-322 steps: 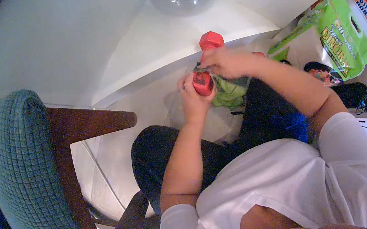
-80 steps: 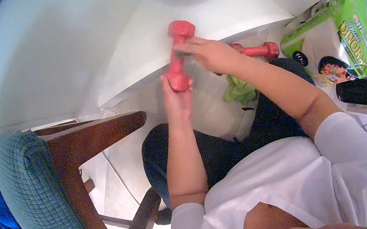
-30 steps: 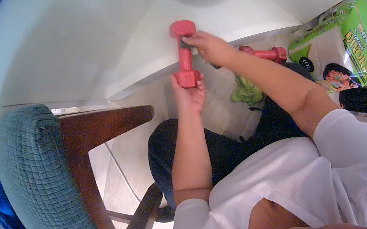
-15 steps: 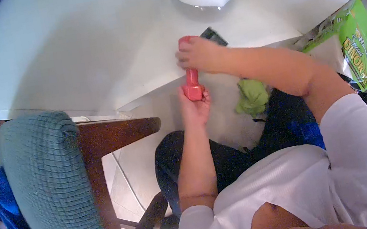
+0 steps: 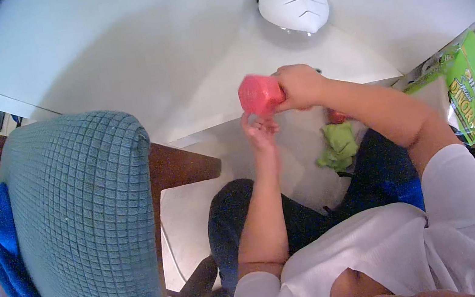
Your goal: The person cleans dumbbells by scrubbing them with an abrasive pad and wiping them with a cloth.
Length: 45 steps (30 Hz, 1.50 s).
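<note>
A red dumbbell [image 5: 260,94] is raised in front of me, one angular end facing the camera. My right hand [image 5: 301,87] is closed around it from the right, its handle mostly hidden by the fingers. Just below the near end, my left hand [image 5: 261,132] has its fingers apart and pointing up; whether the fingertips touch the dumbbell is hard to see. Beyond the right forearm, a green cloth [image 5: 338,144] lies on the floor with a red object [image 5: 336,115] beside it, partly hidden by the arm.
A teal cushioned chair [image 5: 81,215] with a wooden frame stands close on my left, a blue cloth [image 5: 3,245] hanging by it. Ahead is a white surface bearing a white rounded shell [image 5: 294,5] with a black loop. A green printed bag [image 5: 474,88] stands at right.
The dumbbell has turned from upright to pointing its end at the camera. My left hand has come off its lower end. The view has shifted, and the red object now shows.
</note>
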{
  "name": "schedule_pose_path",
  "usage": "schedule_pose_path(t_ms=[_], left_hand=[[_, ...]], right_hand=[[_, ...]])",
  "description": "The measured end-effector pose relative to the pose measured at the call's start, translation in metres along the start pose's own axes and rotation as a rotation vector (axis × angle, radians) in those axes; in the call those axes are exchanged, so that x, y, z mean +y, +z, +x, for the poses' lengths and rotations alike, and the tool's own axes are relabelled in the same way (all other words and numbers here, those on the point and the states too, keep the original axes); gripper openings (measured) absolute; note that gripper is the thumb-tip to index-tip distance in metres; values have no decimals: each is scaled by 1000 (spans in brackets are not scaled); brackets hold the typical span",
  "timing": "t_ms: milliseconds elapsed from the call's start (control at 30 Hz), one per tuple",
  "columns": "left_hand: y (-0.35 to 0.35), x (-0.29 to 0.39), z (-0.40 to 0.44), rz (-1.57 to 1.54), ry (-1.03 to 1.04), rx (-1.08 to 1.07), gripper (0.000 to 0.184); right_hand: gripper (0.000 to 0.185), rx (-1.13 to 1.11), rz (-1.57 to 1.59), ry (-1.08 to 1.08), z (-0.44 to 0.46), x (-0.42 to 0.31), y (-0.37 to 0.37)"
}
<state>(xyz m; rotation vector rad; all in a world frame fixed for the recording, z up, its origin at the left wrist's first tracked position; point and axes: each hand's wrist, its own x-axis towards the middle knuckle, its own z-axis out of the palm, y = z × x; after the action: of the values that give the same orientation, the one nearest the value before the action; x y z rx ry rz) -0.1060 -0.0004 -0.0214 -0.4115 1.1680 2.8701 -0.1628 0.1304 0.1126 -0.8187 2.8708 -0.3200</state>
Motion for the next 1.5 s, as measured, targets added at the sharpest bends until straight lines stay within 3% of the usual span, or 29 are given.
schedule_pose_path(t_ms=[67, 100, 167, 300, 367, 400, 467, 500, 567, 633, 700, 767, 867, 967, 1067, 1167, 1267, 1400, 1500], left_hand=[[-1, 3, -3, 174, 43, -163, 56], [-2, 4, -8, 264, 62, -240, 54], [17, 20, -31, 243, -138, -295, 45], [11, 4, -45, -156, -402, -261, 37], [6, -2, -45, -215, -369, -279, 37], [3, -2, -45, -240, -349, -288, 37], [-2, -1, -36, -155, -372, -285, 36], [-4, -1, -35, -115, -387, -287, 35], [15, 14, -45, -196, -336, -211, 30], [9, 9, -41, -317, -363, -154, 28], [3, -3, -32, -371, -335, -72, 29], [2, 1, -31, -388, -330, 5, 30], [5, 16, -38, -315, -325, 82, 30], [7, 16, -36, -196, -248, 75, 30], [20, 20, -35, -162, -214, 16, 29], [18, 21, -39, -163, -209, -45, 26], [11, 22, -35, -214, -284, -93, 23], [13, 18, -42, -119, -356, -114, 21], [13, 12, -44, -2, -336, -107, 20]], right_hand=[[39, -258, 193, 280, -10, -20, -17], [40, -240, 368, 259, -15, -19, -5], [45, -208, 724, 218, -27, -14, 29], [54, -264, 473, 193, -46, -43, 35], [57, -413, 318, 174, -43, -45, 33], [56, -336, 528, 99, -49, -47, 16], [52, -371, 379, 37, -48, -23, 4], [49, -287, 441, -24, -47, -5, 0], [37, -68, 444, 99, -57, 5, -29], [34, -31, 526, 368, -63, -3, -37], [29, 208, 555, 70, -76, -18, 10], [24, 365, 81, -183, -91, -51, 59], [20, 372, 88, -64, -99, -70, 68], [19, 268, 422, 48, -94, -54, 74], [17, 282, 474, 50, -95, -47, 72], [18, 488, 509, 81, -99, -29, 87], [22, 336, 1022, 802, -101, 4, 56], [20, 329, 648, -22, -115, -37, 73], [22, 275, 640, -15, -121, -48, 81]])
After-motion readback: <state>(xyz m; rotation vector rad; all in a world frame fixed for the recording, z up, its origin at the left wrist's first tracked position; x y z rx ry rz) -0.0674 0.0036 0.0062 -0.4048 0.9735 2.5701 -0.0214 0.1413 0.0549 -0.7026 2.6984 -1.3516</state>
